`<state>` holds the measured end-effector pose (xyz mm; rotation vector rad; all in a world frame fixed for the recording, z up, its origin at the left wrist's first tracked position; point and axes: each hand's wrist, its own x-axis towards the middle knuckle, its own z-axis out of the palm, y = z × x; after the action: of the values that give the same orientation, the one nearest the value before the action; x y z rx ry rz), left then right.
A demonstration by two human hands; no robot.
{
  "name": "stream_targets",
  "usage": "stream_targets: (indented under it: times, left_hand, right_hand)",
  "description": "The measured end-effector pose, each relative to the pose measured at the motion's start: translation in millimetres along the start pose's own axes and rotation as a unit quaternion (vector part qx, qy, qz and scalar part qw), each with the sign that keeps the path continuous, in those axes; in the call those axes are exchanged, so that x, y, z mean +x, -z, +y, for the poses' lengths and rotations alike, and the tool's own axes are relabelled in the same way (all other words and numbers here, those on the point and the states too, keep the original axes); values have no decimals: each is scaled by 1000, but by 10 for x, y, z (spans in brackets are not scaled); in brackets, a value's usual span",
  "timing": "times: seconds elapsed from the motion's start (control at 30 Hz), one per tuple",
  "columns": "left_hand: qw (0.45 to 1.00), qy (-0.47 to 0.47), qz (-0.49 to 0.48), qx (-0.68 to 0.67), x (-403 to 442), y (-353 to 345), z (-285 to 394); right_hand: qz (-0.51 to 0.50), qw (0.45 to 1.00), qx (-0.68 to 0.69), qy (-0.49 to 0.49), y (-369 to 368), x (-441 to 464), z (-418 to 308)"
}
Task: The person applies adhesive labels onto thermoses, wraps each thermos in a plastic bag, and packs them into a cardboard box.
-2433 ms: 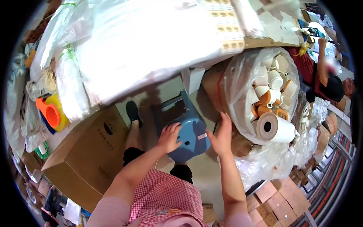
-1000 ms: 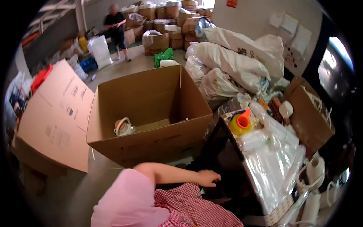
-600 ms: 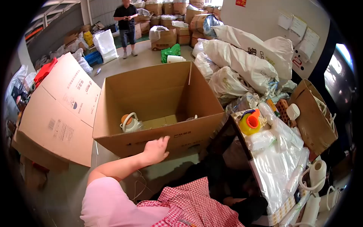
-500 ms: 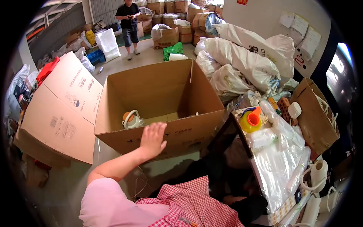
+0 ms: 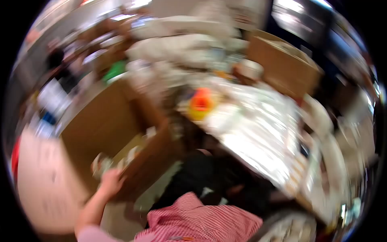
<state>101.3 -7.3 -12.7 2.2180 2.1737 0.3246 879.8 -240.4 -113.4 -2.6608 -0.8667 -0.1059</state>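
I see the left hand [image 5: 112, 180] by the carton's [image 5: 151, 163] rim, its grip too blurred to tell; a pale jug [image 5: 100, 164] sits inside, toward its eleven o'clock. The right hand is out of view.

We log pale sacks [image 5: 177, 46] piled at back, blurred; green bundle [image 5: 115, 71] to their left; yellow-and-orange container [image 5: 200, 105] beside shiny plastic packs [image 5: 258, 129]; brown carton [image 5: 282, 66] behind
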Motion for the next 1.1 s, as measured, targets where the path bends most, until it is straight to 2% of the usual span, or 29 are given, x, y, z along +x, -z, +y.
stream_targets:
  times: [0.07,0.13,0.17,0.2,0.23,0.27,0.3,0.33,0.4,0.57,0.67,0.73,0.8,0.87,0.93,0.97,1.0,1.03,1.07,1.1]
  left_hand:
    - [999,-33,-24,2,-105,79,-12]
    - [998,12,-53,-9,-381,-1,54]
    - [999,-18,-36,33,-477,-89,62]
    - [998,-7,-47,32,-628,-63,236]
    - [992,24,-121,4,-641,-27,424]
    - [986,4,-160,50,-67,138,475]
    - [982,-8,-165,93,5,188,663]
    - [982,-22,-165,87,9,82,700]
    - [992,-63,-48,-94,-60,-151,572]
    - [989,-97,-96,-61,-133,12,1140]
    - [988,-81,-113,-66,-169,35,1268]
    - [991,-89,-82,-61,-168,37,1268]
    - [992,-102,-59,-53,-56,55,1326]
    - [967,-110,100,-206,140,63,1564]
    - [952,-197,62,-226,442,220,1837]
    - [938,-242,53,-241,593,238,2010]
    - [921,-288,47,-257,729,233,2191]
    - [902,-352,29,-248,863,219,2371]
    - [877,-402,5,-264,957,195,2582]
    - [851,-452,-25,-266,1023,148,2797]
  right_hand:
    - [-10,997,-50,-58,124,-67,152]
    - [-28,991,-77,-106,229,-71,451]
    - [-37,987,-87,-128,293,-40,589]
    - [-49,983,-96,-149,360,-20,773]
    - [-58,978,-104,-170,395,-7,887]
    - [-82,965,-136,-210,605,-24,676]
    - [-105,954,-144,-240,648,-59,861]
    - [-135,943,-148,-267,727,-98,958]
    - [-206,916,-154,-307,748,-201,1237]
    - [-389,842,-103,-359,690,-581,1592]
    - [-444,809,-54,-380,560,-857,1713]
    - [-450,808,-27,-379,423,-925,1830]
    - [-444,816,-4,-370,323,-893,1859]
    - [-425,828,25,-364,286,-776,1878]
    - [-375,846,85,-369,293,-681,1914]
    - [-312,855,191,-368,518,-724,1645]
    - [-310,826,-1,-471,856,-708,1343]
    - [-245,857,-24,-453,975,-781,1359]
    - [-115,900,-143,-394,740,-895,1887]
    - [7,916,-174,-361,904,-979,1773]
